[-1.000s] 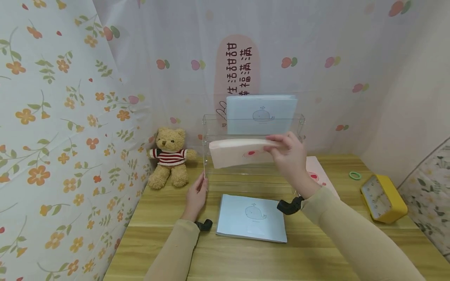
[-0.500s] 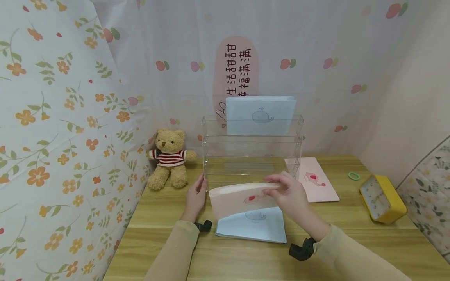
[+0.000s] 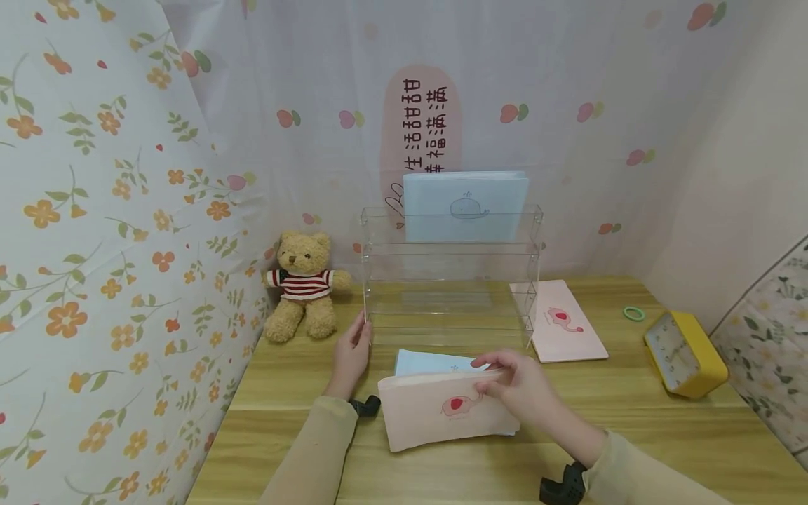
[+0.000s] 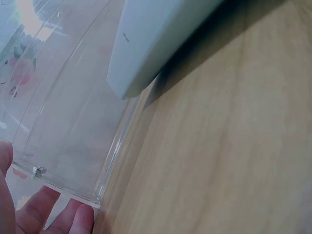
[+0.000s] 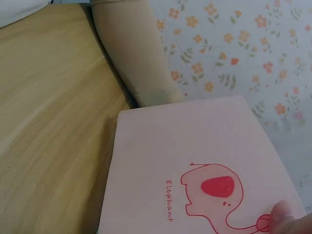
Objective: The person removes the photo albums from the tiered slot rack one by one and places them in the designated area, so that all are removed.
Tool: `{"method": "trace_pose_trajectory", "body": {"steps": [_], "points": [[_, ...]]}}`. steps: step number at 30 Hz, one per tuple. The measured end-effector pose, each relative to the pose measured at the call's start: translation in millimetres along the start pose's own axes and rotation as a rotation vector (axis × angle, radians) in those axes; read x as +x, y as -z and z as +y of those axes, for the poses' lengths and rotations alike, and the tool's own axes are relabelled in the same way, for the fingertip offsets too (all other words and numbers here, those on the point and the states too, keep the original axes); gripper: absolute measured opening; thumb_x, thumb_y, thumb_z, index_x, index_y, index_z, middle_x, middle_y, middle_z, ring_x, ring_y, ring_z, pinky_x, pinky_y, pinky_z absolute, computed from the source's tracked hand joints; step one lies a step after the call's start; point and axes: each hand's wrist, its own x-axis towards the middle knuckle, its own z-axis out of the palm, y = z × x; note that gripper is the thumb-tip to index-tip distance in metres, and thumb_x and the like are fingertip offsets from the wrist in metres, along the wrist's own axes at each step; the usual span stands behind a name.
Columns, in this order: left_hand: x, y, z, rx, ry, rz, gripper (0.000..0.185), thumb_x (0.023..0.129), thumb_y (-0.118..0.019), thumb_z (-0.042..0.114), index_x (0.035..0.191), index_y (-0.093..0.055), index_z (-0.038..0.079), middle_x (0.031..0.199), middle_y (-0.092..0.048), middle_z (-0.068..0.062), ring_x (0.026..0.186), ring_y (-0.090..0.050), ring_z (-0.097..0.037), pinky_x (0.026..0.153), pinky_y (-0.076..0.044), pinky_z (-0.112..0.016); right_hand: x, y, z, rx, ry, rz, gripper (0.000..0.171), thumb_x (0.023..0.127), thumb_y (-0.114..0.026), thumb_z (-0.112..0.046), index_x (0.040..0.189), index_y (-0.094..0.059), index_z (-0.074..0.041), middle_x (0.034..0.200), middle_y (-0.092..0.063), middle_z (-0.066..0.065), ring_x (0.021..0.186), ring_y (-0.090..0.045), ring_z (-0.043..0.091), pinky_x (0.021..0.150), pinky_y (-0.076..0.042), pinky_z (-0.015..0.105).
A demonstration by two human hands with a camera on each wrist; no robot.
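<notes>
My right hand pinches the right part of the top edge of a pink notebook printed with a red elephant. In the right wrist view its cover reads "Elephant" and my thumb lies on it. Held tilted, the pink notebook overlaps a pale blue notebook on the table, hiding most of it. My left hand grips the lower left side of a clear acrylic rack, thumb and fingers on either face of the panel. A blue whale notebook stands in the rack's top tier.
A second pink elephant notebook lies right of the rack, partly behind its side. Farther right are a green ring and a yellow clock. A teddy bear in a striped shirt sits left of the rack.
My right hand has brought the pink notebook down and forward from in front of the rack's middle tiers to over the blue notebook on the table. My left hand stays on the rack.
</notes>
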Motion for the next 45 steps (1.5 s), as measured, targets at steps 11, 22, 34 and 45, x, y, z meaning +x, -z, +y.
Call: {"method": "trace_pose_trajectory", "body": {"steps": [11, 22, 34, 45], "points": [[-1.6, 0.0, 4.3, 0.008, 0.026, -0.005, 0.045, 0.104, -0.057, 0.044, 0.148, -0.055, 0.032, 0.137, -0.068, -0.008, 0.123, -0.067, -0.029, 0.106, -0.053, -0.051, 0, 9, 16, -0.026, 0.087, -0.155, 0.038, 0.081, -0.087, -0.019, 0.117, -0.073, -0.025, 0.083, -0.068, -0.004, 0.074, -0.062, 0.006, 0.066, -0.052, 0.023], [-3.0, -0.3, 2.4, 0.011, 0.023, -0.005, 0.045, 0.104, -0.058, 0.040, 0.148, -0.055, 0.030, 0.137, -0.068, -0.008, 0.123, -0.068, -0.028, 0.104, -0.055, -0.050, 11, 19, 28, -0.177, 0.362, -0.280, 0.047, 0.077, -0.089, -0.021, 0.122, -0.074, -0.026, 0.093, -0.063, -0.011, 0.082, -0.054, 0.001, 0.067, -0.052, 0.019], [-1.7, -2.4, -0.2, 0.016, 0.009, 0.003, 0.044, 0.104, -0.059, 0.039, 0.148, -0.056, 0.030, 0.137, -0.069, -0.007, 0.121, -0.068, -0.030, 0.102, -0.055, -0.051, 12, 8, 43, -0.264, 0.285, -0.480, 0.043, 0.080, -0.087, -0.032, 0.117, -0.071, -0.046, 0.099, -0.063, -0.020, 0.089, -0.055, 0.000, 0.074, -0.051, 0.020], [-0.3, -1.7, -0.8, -0.026, 0.004, 0.003, 0.044, 0.105, -0.060, 0.032, 0.148, -0.057, 0.023, 0.134, -0.070, -0.009, 0.118, -0.069, -0.030, 0.098, -0.056, -0.053, 5, -4, 50, -0.345, 0.329, -0.525, 0.039, 0.082, -0.085, -0.035, 0.119, -0.072, -0.041, 0.099, -0.064, -0.020, 0.086, -0.053, -0.002, 0.075, -0.050, 0.020]]}}
